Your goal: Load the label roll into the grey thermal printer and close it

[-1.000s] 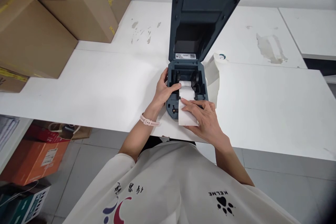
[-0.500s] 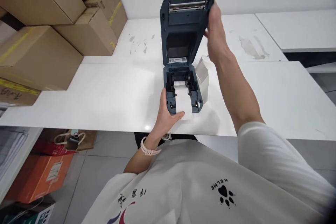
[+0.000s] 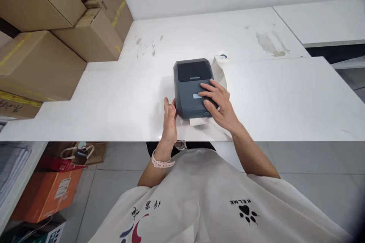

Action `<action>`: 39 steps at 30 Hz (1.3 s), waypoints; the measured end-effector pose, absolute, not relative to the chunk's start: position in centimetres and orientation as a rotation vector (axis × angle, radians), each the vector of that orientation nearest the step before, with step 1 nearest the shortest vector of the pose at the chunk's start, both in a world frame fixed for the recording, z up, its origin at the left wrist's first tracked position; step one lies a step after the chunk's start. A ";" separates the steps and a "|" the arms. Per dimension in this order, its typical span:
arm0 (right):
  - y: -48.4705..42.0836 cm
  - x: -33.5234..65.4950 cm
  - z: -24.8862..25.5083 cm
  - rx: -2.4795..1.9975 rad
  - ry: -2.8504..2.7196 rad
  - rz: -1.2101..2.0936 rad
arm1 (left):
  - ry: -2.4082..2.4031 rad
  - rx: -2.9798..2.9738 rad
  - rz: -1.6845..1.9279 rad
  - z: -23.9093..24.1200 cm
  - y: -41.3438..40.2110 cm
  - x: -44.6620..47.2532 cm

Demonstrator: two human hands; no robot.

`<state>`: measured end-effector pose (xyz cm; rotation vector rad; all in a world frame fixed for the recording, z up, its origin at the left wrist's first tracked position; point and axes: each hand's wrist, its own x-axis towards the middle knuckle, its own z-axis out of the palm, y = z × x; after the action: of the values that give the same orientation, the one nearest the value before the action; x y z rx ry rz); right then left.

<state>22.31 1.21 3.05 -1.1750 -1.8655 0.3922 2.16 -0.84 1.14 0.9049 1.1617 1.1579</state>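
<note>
A dark blue-grey label printer [image 3: 186,87] sits on the white table with its lid closed. A white paper strip [image 3: 199,121] sticks out at its front edge. My right hand [image 3: 221,104] lies on the lid's front right part, fingers spread and holding nothing. Against the printer's left side rests my left hand [image 3: 170,121], fingers stretched along the casing. Some of its fingertips are hidden by the printer. Behind the right side, a loose strip of pale backing paper [image 3: 219,70] runs back to a small curled end.
Stacked cardboard boxes [image 3: 40,64] fill the left end of the white table [image 3: 125,110]. Its front edge runs close to my body. On the floor at left are an orange box [image 3: 48,193] and a paper bag [image 3: 97,153]. A white wall stands behind.
The printer's lid has swung down from upright to closed, covering the paper roll inside. My right hand came down with it onto the top. My left hand moved from the front paper to the left side.
</note>
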 end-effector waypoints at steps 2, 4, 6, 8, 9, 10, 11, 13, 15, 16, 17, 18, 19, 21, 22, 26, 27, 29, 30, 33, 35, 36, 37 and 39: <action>0.3 21.7 1.9 -1.238 -1.859 0.328 | 1.221 0.924 1.136 1.0 -0.5 3.0; 0.1 21.2 1.3 -1.252 -1.829 0.295 | 1.274 0.958 1.128 0.6 -0.1 3.7; 0.3 21.0 0.8 -1.224 -1.805 0.278 | 1.294 0.987 1.168 0.1 0.4 4.2; 0.6 20.8 0.5 -1.181 -1.782 0.246 | 1.299 1.008 1.233 -0.3 0.9 4.3; 0.6 20.7 0.4 -1.168 -1.765 0.230 | 1.295 1.016 1.257 -0.4 1.1 4.2; 0.7 20.7 0.3 -1.164 -1.750 0.216 | 1.287 1.025 1.268 -0.5 1.2 4.1; 0.7 20.6 0.3 -1.170 -1.738 0.206 | 1.275 1.035 1.269 -0.5 1.2 4.0; 0.6 20.4 0.3 -1.212 -1.731 0.208 | 1.266 1.072 1.257 -0.6 0.8 3.8; 0.5 20.3 0.3 -1.251 -1.733 0.213 | 1.365 1.130 1.319 -0.9 -0.6 3.8; 0.5 20.2 0.4 -1.261 -1.730 0.220 | 1.452 1.148 1.378 -1.0 -1.5 3.9; 0.5 20.2 0.4 -1.261 -1.721 0.225 | 1.546 1.154 1.443 -1.3 -2.4 4.1; 0.5 20.1 0.4 -1.251 -1.709 0.229 | 1.609 1.133 1.487 -1.5 -3.4 4.4; 0.5 20.1 0.4 -1.235 -1.696 0.231 | 1.592 1.107 1.461 -1.7 -4.2 4.6; 0.6 20.1 0.3 -1.206 -1.683 0.217 | 1.435 1.058 1.295 -2.0 -5.1 5.1; 0.7 20.2 0.2 -1.200 -1.688 0.201 | 1.345 1.038 1.201 -2.0 -5.2 5.3; 0.7 20.6 0.0 -1.226 -1.797 0.088 | 1.198 1.054 1.061 -1.8 -4.2 5.5; 0.6 20.7 0.1 -1.248 -1.835 0.051 | 1.200 1.091 1.067 -1.9 -3.9 5.4; 0.6 20.8 0.5 -1.305 -1.896 -0.025 | 1.223 1.186 1.099 -2.3 -3.6 5.2; 0.6 20.8 0.8 -1.333 -1.914 -0.055 | 1.239 1.230 1.118 -2.5 -3.5 5.2; 0.6 20.7 1.3 -1.365 -1.920 -0.071 | 1.277 1.303 1.162 -3.2 -3.7 5.3; 0.5 20.6 1.3 -1.353 -1.914 -0.021 | 1.275 1.316 1.159 -3.3 -4.0 5.2; 0.4 20.6 1.1 -1.334 -1.912 0.015 | 1.268 1.316 1.157 -3.2 -4.3 5.1; 0.2 20.7 0.7 -1.307 -1.905 0.055 | 1.259 1.312 1.161 -3.2 -4.5 4.9; -0.2 20.9 -0.1 -1.251 -1.866 0.127 | 1.252 1.287 1.201 -3.0 -5.1 4.3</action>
<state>20.94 -0.23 -0.14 -1.2512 -1.8657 0.1273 4.28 -5.10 -3.02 1.2874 1.2525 1.2009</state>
